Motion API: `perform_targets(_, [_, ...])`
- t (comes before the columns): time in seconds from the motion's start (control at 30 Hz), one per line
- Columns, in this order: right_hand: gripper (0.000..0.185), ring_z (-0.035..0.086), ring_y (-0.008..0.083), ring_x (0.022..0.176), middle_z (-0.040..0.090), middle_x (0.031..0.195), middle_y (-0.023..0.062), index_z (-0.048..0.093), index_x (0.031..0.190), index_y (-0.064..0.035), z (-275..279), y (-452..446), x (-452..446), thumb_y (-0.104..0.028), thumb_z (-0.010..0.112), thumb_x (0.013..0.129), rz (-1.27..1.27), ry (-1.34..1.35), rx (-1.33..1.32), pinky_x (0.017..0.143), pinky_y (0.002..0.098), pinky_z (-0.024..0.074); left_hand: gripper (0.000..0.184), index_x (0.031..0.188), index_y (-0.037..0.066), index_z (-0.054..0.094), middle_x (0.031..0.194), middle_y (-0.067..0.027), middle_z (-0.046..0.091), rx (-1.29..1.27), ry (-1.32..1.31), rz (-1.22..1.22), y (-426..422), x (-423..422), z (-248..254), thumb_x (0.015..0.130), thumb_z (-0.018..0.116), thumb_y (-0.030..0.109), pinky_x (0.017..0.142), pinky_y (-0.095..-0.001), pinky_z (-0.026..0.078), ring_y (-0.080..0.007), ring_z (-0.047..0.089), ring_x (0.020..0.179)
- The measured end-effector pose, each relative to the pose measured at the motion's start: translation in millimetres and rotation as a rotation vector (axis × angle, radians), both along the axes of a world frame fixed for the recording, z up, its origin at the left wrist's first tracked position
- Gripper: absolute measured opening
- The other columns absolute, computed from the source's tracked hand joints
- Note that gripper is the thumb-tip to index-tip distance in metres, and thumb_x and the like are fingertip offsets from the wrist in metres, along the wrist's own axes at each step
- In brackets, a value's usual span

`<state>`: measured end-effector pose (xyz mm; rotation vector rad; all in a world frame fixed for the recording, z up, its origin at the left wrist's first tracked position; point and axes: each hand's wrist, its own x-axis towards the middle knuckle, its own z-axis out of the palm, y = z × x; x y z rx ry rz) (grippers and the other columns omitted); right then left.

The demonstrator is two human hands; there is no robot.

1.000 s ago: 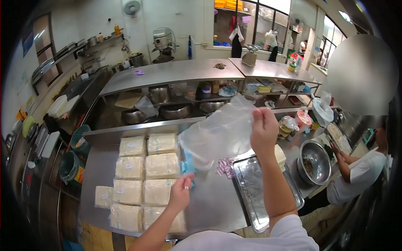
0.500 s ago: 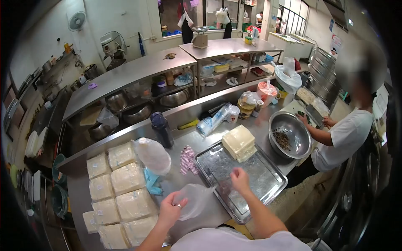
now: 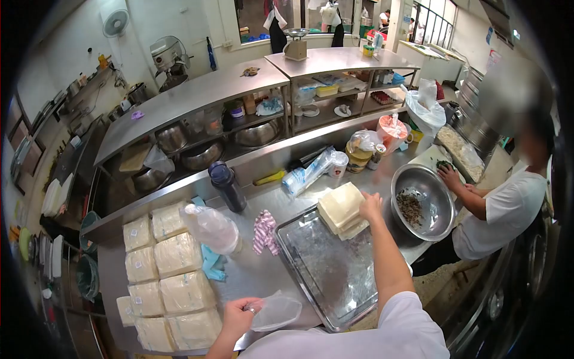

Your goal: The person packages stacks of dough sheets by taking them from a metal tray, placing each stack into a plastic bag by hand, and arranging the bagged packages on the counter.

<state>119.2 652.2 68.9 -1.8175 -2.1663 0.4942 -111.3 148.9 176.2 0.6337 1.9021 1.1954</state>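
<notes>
Here's the metal tray (image 3: 317, 278), with a stack of pale sheets (image 3: 338, 206) at its far end. Right of the tray, the steel bowl (image 3: 441, 200) holds a brown, crumbly mixture (image 3: 409, 208). The stack looks smooth and creamy, its edges uneven. Left of the tray's near end, a translucent plastic bag (image 3: 278, 312) sags from the nearly closed left hand (image 3: 239, 316). The right hand (image 3: 371, 206), fingers bent, touches the stack's right edge.

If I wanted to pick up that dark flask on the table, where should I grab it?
I'd wrap a hand around the upright body of the dark flask, below its lid, coming from the right: the raised ledge backs it and the bagged container crowds its near left.
</notes>
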Motion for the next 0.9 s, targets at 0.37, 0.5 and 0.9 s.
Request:
perform_targets(0.37, [0.039,0.062,0.0327,0.092,0.064,0.094,0.0196,0.076,0.097,-0.0054,-2,-5,-12,0.006,0.048,0.073,-0.012,0.690,-0.119,0.085,0.0390,0.0495,0.017,0.107,-0.002,0.078,0.095,-0.0056,0.078,-0.009,-0.052,-0.061,29,9,-8,0.091,0.075,0.005,0.079,-0.0252,0.055,-0.0079,0.067,0.086])
perform_targets(0.5, [0.045,0.058,0.0359,0.104,0.061,0.110,0.0212,0.077,0.112,-0.0097,-7,-60,-76,0.003,0.053,0.076,0.410,0.372,0.126,0.095,0.0419,0.0480,0.017,0.107,-0.001,0.078,0.097,-0.0063,0.078,0.015,-0.088,-0.059,26,10,-20,0.092,0.074,0.005,0.080,-0.0254,0.055,-0.0087,0.068,0.088])
perform_targets(0.9, [0.026,0.054,0.0347,0.113,0.058,0.114,0.0165,0.074,0.106,-0.0079,6,-129,-126,-0.011,0.065,0.082,0.740,-0.210,0.303,0.094,0.0493,0.0446,0.019,0.111,-0.001,0.077,0.102,-0.0083,0.079,-0.014,-0.099,-0.044,1,10,-20,0.093,0.073,0.005,0.085,-0.0259,0.055,-0.0114,0.070,0.093])
